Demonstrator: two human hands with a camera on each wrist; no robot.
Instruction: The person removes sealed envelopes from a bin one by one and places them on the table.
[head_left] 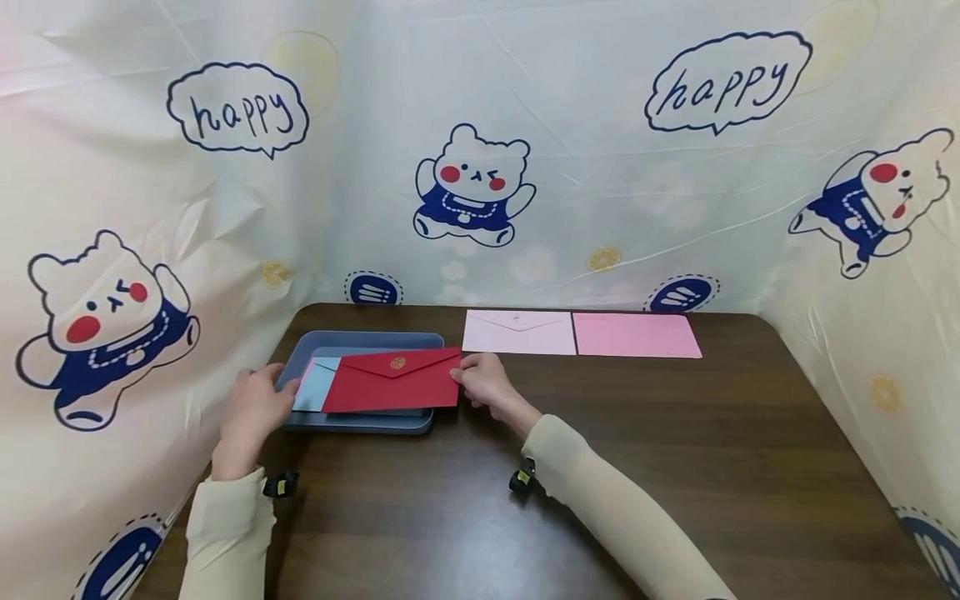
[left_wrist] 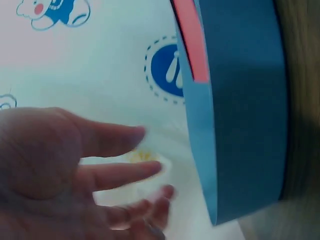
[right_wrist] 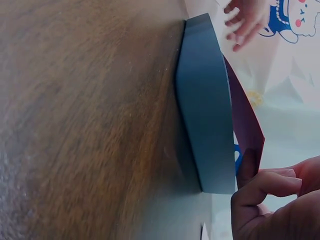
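A red envelope [head_left: 408,385] with a gold seal on its flap lies across the blue tray [head_left: 375,426]. My right hand [head_left: 487,385] pinches its right end between thumb and fingers. From the right wrist view, the envelope [right_wrist: 245,115] tilts up above the tray wall at that end. Beneath its left part shows a light blue envelope [head_left: 312,388], with a sliver of pink beside it. At the tray's left end is my left hand [head_left: 253,408]; the left wrist view has its fingers [left_wrist: 120,175] loosely extended, apart from the tray wall [left_wrist: 247,125], holding nothing.
Behind and right of the tray, a pale pink envelope [head_left: 517,340] and a pink rectangular paper piece [head_left: 637,336] lie side by side on the dark wooden table [head_left: 600,433]. A printed cloth [head_left: 585,183] surrounds the table's back and sides.
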